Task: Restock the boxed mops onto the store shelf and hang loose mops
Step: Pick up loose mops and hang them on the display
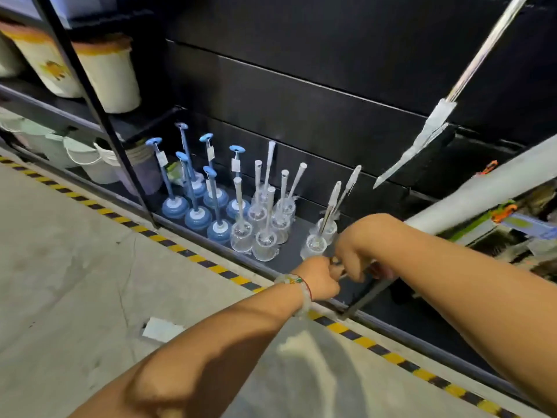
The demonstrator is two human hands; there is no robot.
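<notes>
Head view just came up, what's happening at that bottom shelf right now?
A person is bent over the bottom shelf. The left hand and right hand meet at its front edge, fingers curled around something small that the view does not show clearly. Blue plungers and clear plungers stand upright on the shelf. A white pole slants across on the right, and a wrapped handle hangs above it.

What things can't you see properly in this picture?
- Head view: what the left hand and right hand pinch is hidden by the fingers.
- The long white pole runs off the right edge.
- The tags on the blue plungers are too small to read.
</notes>
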